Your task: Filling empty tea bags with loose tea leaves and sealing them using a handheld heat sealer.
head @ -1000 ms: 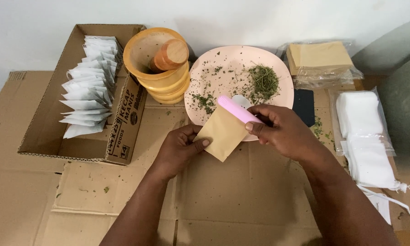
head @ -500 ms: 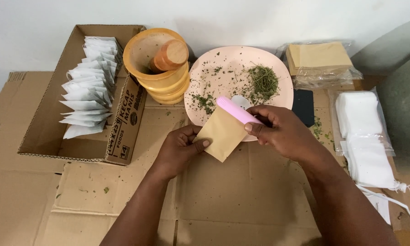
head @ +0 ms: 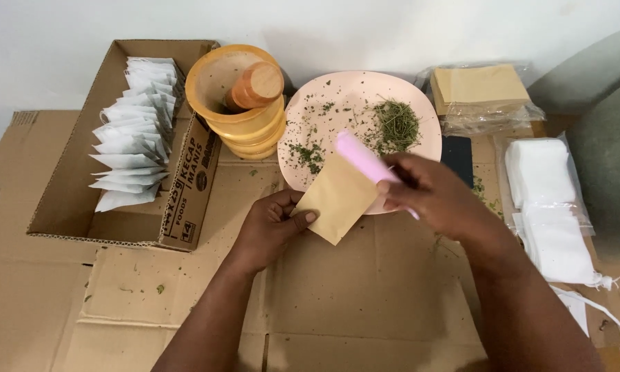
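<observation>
My left hand (head: 272, 226) pinches the lower left corner of a small tan paper pouch (head: 337, 200), held tilted over the near rim of a pink plate (head: 331, 83). My right hand (head: 437, 196) grips a pink plastic scoop (head: 362, 157) whose upper end sticks out above the pouch's top edge; this hand is blurred. The plate holds scattered green dried herb bits and a denser pile of dried herbs (head: 398, 125) at its right side.
A wooden mortar with a pestle (head: 244, 96) stands left of the plate. An open cardboard box (head: 69, 200) at the left holds several white sachets (head: 134, 131). Bagged tan pouches (head: 482, 89) and white cloth bags (head: 551, 200) lie at the right. Flattened cardboard covers the work surface.
My right hand has shifted slightly with the pink scoop and now appears blurred; the scoop's end sits a bit higher over the plate. The left hand and pouch stay put.
</observation>
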